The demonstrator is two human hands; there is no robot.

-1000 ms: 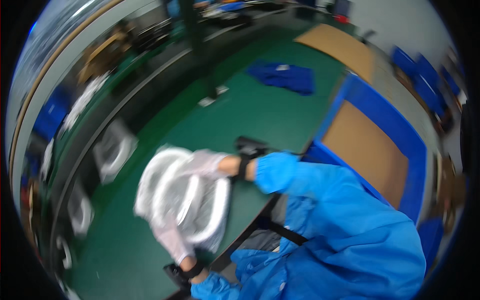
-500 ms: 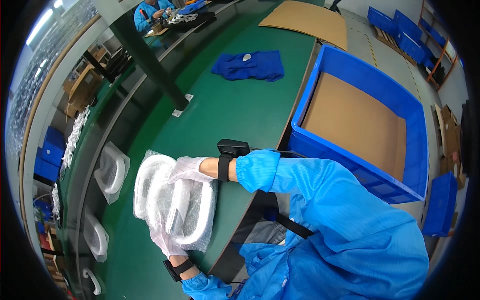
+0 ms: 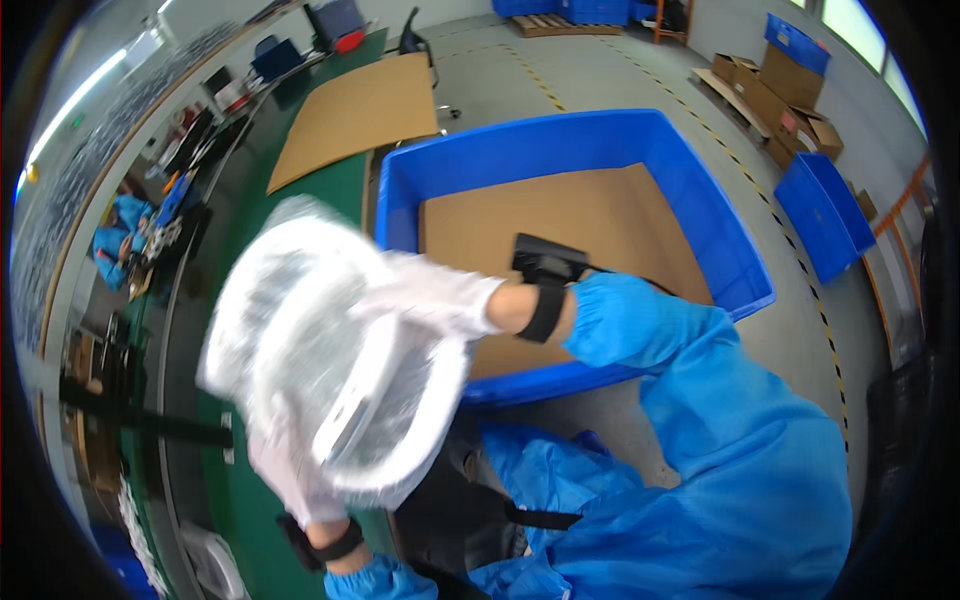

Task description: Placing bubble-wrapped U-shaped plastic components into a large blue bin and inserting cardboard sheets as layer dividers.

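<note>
Both my hands, in pale thin gloves, hold a stack of white oval plastic frames in clear bubble-wrap bags (image 3: 290, 290) up above the edge of the green bench. My right hand (image 3: 430, 297) grips the side nearest the bin, its fingers over the bagged frames. At the lower left side, my left hand (image 3: 290, 460) clasps the stack from the outside; part of its fingers is hidden or blurred. Just beyond my right forearm stands a large blue plastic bin (image 3: 705, 215). Flat brown cardboard (image 3: 560, 215) lines its bottom.
A brown cardboard sheet (image 3: 365, 105) lies on the far part of the green bench (image 3: 262, 535). Another bagged white part (image 3: 212, 562) shows at lower left. A co-worker in blue (image 3: 110, 245) sits across the bench. A blue crate (image 3: 822, 215) and cardboard boxes (image 3: 765, 95) stand at right.
The bagged frames have come up off the green bench, lifted in both my hands. My view has turned right toward the blue bin, which now sits ahead of the stack.
</note>
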